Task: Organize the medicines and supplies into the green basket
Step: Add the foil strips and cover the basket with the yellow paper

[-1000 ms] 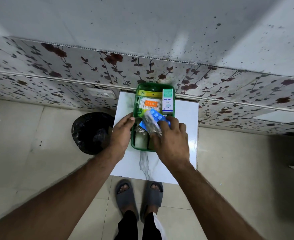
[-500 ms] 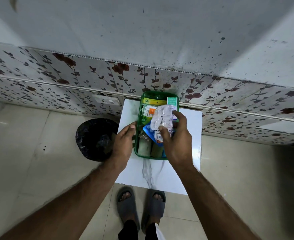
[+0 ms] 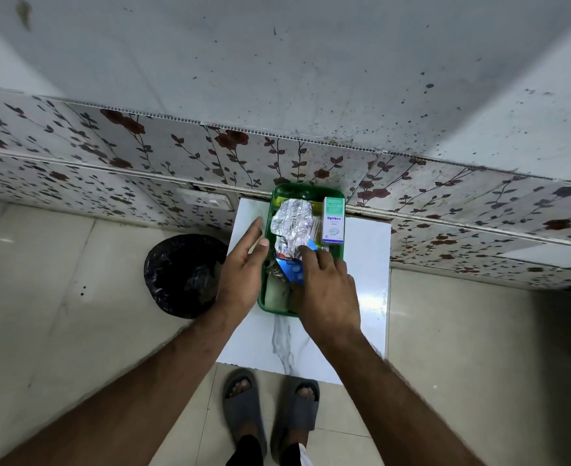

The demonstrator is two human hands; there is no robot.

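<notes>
The green basket (image 3: 273,309) stands on a small white marble table (image 3: 368,264) against the wall. Inside it a crumpled silver blister strip bundle (image 3: 292,222) lies across the far half, beside an upright white-and-green Optibex box (image 3: 334,220). A blue blister pack (image 3: 292,271) and pale bandage rolls (image 3: 275,292) fill the near half. My right hand (image 3: 327,290) is over the basket's near right part, fingertips closed on the lower end of the silver bundle. My left hand (image 3: 244,274) hovers at the basket's left rim, fingers apart, holding nothing.
A bin lined with a black bag (image 3: 183,274) sits on the floor left of the table. A floral-tiled wall with a socket (image 3: 207,200) rises right behind the basket. My feet in grey slippers (image 3: 244,405) stand at the table's front edge.
My right hand lifted the silver blister bundle off the blue pack and laid it over the far half of the basket. My left hand has come off the rim and opened.
</notes>
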